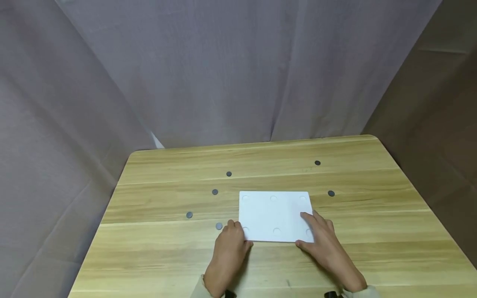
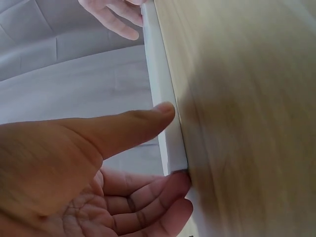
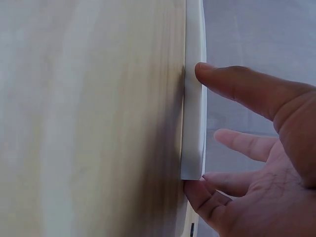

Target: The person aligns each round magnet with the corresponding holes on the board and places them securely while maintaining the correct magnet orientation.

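Note:
A flat white rectangular board (image 1: 275,217) with several shallow round recesses lies on the wooden table. My left hand (image 1: 228,248) grips its near left corner. The left thumb (image 2: 148,118) presses the near edge while the fingers (image 2: 177,190) bend against the left side. At the near right corner, my right hand (image 1: 324,240) holds the board. Its thumb (image 3: 222,76) touches the near edge, one finger reaches over the top, and other fingers (image 3: 200,195) lie at the right side. The board's underside is hidden.
Several small dark grey discs lie around the board: one disc (image 1: 219,226) close to the left hand, another disc (image 1: 189,215) farther left, and a disc (image 1: 331,193) to the right. Grey curtains (image 1: 208,74) hang behind the table (image 1: 156,256).

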A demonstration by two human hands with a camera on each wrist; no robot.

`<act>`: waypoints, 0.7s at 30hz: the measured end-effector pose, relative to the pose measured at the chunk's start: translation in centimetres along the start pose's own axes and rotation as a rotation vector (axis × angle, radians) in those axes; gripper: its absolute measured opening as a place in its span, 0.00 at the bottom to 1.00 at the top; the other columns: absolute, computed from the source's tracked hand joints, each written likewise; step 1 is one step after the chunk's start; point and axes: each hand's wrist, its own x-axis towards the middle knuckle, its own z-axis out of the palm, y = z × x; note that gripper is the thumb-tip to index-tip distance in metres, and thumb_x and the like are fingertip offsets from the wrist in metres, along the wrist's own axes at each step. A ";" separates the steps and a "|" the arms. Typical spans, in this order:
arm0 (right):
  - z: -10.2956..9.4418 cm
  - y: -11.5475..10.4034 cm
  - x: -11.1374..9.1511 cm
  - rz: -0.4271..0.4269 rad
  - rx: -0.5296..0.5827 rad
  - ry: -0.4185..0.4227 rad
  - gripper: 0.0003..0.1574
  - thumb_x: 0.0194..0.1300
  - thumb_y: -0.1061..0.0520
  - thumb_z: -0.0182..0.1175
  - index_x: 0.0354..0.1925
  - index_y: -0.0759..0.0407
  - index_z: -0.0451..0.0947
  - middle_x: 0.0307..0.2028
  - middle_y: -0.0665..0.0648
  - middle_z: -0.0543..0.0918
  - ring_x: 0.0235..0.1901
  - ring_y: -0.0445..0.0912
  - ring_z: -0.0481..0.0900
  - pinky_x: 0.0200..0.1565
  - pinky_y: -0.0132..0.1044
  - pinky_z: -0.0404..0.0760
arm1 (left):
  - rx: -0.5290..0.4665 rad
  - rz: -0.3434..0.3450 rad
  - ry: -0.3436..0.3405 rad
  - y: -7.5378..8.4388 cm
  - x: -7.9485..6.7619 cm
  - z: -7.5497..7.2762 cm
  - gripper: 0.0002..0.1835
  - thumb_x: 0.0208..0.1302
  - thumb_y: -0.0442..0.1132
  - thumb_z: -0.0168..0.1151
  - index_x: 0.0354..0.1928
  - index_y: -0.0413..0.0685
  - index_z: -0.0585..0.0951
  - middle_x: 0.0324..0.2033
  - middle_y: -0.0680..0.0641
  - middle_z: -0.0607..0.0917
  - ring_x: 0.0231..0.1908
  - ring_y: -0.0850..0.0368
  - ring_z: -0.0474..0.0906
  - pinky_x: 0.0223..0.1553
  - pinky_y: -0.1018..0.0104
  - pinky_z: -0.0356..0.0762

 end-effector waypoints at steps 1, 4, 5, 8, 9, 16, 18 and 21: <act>0.0 0.0 0.1 0.001 0.007 -0.001 0.49 0.57 0.61 0.79 0.72 0.69 0.69 0.75 0.78 0.62 0.65 0.68 0.62 0.63 0.68 0.69 | -0.009 -0.001 0.000 -0.1 0.0 0.0 0.24 0.55 0.42 0.84 0.39 0.28 0.82 0.28 0.43 0.77 0.29 0.51 0.79 0.28 0.58 0.82; -0.1 -0.1 0.4 0.000 0.020 -0.004 0.50 0.56 0.61 0.79 0.73 0.69 0.69 0.75 0.78 0.61 0.66 0.68 0.62 0.64 0.68 0.69 | -0.040 -0.014 -0.003 -0.4 0.1 -0.2 0.22 0.56 0.39 0.83 0.38 0.28 0.81 0.29 0.43 0.77 0.29 0.49 0.80 0.29 0.57 0.83; -0.1 -0.1 0.6 0.000 0.023 -0.007 0.50 0.57 0.61 0.79 0.73 0.69 0.68 0.75 0.78 0.61 0.66 0.68 0.62 0.64 0.69 0.68 | -0.048 -0.013 0.000 -0.4 0.2 -0.3 0.21 0.56 0.38 0.82 0.38 0.28 0.81 0.29 0.42 0.77 0.29 0.50 0.80 0.28 0.57 0.83; -0.1 -0.2 1.0 -0.005 0.025 -0.014 0.51 0.56 0.60 0.80 0.73 0.69 0.68 0.76 0.78 0.60 0.66 0.69 0.62 0.65 0.69 0.68 | -0.077 -0.010 -0.004 -0.8 0.4 -0.6 0.21 0.54 0.37 0.83 0.38 0.28 0.81 0.30 0.42 0.78 0.29 0.49 0.80 0.28 0.55 0.83; -0.1 -0.2 1.2 -0.006 0.026 -0.016 0.51 0.56 0.60 0.80 0.73 0.69 0.68 0.76 0.78 0.60 0.67 0.69 0.62 0.65 0.70 0.67 | -0.085 -0.006 -0.003 -1.0 0.5 -0.7 0.21 0.54 0.37 0.83 0.38 0.28 0.82 0.30 0.42 0.78 0.29 0.48 0.80 0.28 0.54 0.83; -0.4 -0.2 2.1 0.006 0.069 -0.055 0.54 0.56 0.58 0.81 0.74 0.70 0.66 0.75 0.79 0.61 0.70 0.72 0.60 0.68 0.72 0.64 | -0.088 0.003 0.016 -1.7 1.0 -0.9 0.20 0.51 0.36 0.83 0.36 0.30 0.82 0.30 0.40 0.79 0.29 0.42 0.81 0.30 0.48 0.82; -0.5 -0.1 2.4 0.025 0.105 -0.072 0.54 0.57 0.57 0.80 0.75 0.70 0.65 0.76 0.78 0.61 0.71 0.72 0.59 0.69 0.71 0.63 | -0.087 0.000 0.017 -1.9 1.1 -1.0 0.19 0.52 0.35 0.83 0.36 0.30 0.82 0.30 0.40 0.79 0.29 0.41 0.82 0.31 0.47 0.82; -0.7 0.2 2.7 0.050 0.161 -0.096 0.54 0.59 0.57 0.79 0.76 0.70 0.63 0.75 0.78 0.63 0.72 0.72 0.61 0.70 0.68 0.64 | -0.094 -0.001 0.002 -2.2 1.4 -1.2 0.18 0.53 0.35 0.82 0.35 0.30 0.82 0.30 0.39 0.79 0.29 0.41 0.82 0.31 0.47 0.82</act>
